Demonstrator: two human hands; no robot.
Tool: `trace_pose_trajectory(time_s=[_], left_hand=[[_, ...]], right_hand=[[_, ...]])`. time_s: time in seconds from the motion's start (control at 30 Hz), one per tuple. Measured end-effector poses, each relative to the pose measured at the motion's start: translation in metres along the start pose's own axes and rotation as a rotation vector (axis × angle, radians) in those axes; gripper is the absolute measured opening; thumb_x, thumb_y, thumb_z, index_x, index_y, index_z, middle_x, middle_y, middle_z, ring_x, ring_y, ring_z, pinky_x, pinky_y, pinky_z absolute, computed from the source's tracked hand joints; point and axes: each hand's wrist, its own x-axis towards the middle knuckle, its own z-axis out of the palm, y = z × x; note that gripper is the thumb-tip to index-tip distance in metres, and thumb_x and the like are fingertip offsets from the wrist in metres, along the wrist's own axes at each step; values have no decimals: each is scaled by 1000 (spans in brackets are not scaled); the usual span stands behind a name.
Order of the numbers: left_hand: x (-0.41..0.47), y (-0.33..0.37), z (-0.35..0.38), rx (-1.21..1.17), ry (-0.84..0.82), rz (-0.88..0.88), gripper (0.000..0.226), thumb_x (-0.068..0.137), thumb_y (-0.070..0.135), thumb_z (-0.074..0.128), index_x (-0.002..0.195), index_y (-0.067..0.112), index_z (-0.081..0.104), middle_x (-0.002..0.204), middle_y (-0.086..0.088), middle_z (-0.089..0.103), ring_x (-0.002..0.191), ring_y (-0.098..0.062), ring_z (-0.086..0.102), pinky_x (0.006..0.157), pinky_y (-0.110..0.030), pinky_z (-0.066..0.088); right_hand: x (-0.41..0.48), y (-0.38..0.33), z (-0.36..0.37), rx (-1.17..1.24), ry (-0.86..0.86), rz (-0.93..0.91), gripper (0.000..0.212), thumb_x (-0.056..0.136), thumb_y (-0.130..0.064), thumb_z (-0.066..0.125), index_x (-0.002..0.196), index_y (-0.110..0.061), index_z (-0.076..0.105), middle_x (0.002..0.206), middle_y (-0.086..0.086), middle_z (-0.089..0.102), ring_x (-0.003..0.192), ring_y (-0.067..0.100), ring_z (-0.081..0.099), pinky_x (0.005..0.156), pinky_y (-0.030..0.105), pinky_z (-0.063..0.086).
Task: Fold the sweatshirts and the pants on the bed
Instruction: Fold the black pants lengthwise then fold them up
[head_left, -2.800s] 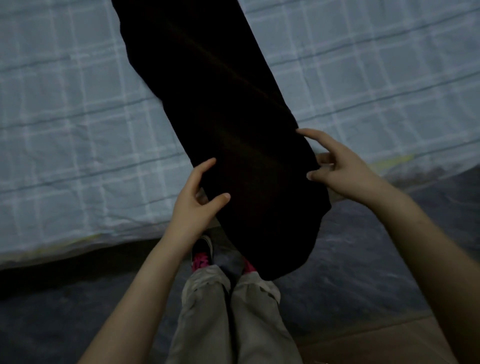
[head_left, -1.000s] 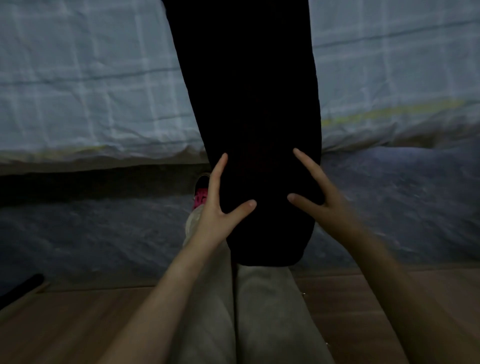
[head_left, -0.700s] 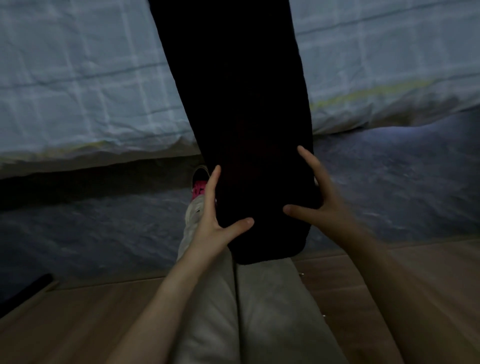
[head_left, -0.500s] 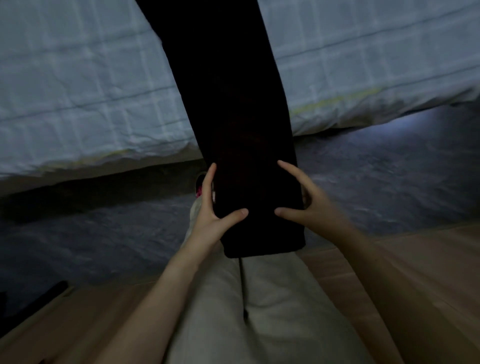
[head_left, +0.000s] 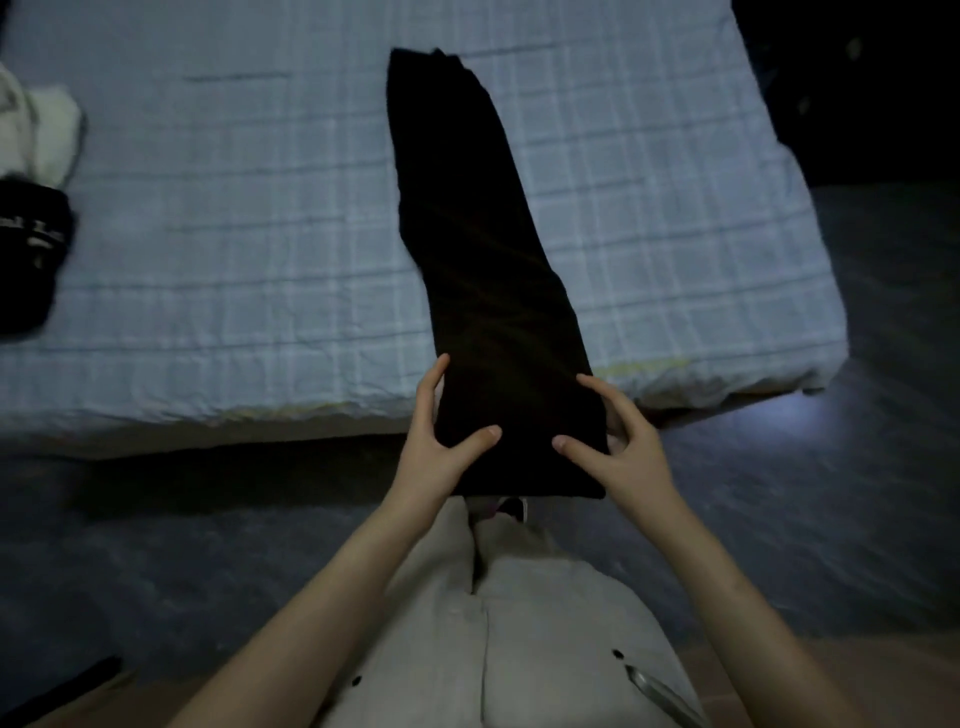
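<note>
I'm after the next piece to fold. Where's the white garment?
The white garment lies at the far left of the head view, on the bed, just beyond the black lettered garment.

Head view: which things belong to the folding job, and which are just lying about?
Job: pants, their end held by left hand and right hand; bed; white garment and black lettered garment at its left edge, probably next.
Lying about: dark strip on the floor, bottom left; grey rug.
</note>
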Motion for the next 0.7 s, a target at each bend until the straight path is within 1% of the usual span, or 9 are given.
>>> trace_pose_trajectory(time_s=[0.07,0.1,0.13,0.2,0.3,0.37,0.5,0.63,0.7], left_hand=[[3,18,1,-44,42,11,78,78,23,80,138,52,40,141,16,49,124,-9,55,96,-40,55],[7,26,0,-71,62,11,74,78,23,80,136,51,43,140,10,51,123,-12,58,96,-44,54],[11,35,0,-98,75,9,72,77,22,80,134,50,46,137,6,54,119,-14,61,95,-45,55],[23,50,-4,-126,88,5,68,78,20,80,131,50,49,130,3,61,111,-12,66,90,-42,58],[45,72,-13,-93,103,25,67,80,16,79,131,48,49,121,10,63,103,-4,67,82,-29,59],[63,85,-21,-69,120,36,68,81,14,79,133,43,48,118,13,62,100,-1,67,79,-25,58],[106,104,-37,-106,111,46,66,82,9,76,134,36,48,125,-6,62,108,-17,67,86,-37,59],[161,107,-57,-212,91,-6,60,82,9,76,129,39,54,130,-8,59,112,-23,65,90,-45,57],[190,106,-67,-253,81,-53,57,83,10,75,127,40,56,132,-7,58,115,-26,63,93,-49,55]], right_hand=[[8,-17,2,51,35,-8,60,79,-8,81,130,-31,59,126,-10,64,115,3,63,87,21,55],[14,-25,2,73,47,-17,60,78,-7,81,128,-32,60,126,-5,65,113,6,64,85,21,55],[21,-34,3,86,55,-27,60,78,-6,82,127,-32,61,125,0,66,112,8,66,84,20,55],[38,-53,4,93,54,-42,60,76,-5,82,124,-34,62,123,5,67,110,12,67,82,19,55],[67,-77,7,73,32,-68,61,76,-6,83,125,-37,62,124,4,67,112,14,67,84,22,56],[87,-90,11,59,29,-78,62,77,-6,83,127,-35,61,126,3,66,112,12,66,83,22,57],[135,-110,23,38,33,-79,63,76,-7,83,128,-35,61,121,0,68,109,9,67,79,20,57],[195,-124,39,-17,32,-41,57,77,-13,83,124,-38,62,119,-1,67,106,8,68,77,20,57],[227,-126,47,-65,19,-2,54,78,-18,82,123,-38,62,119,1,67,107,10,67,80,24,59]])
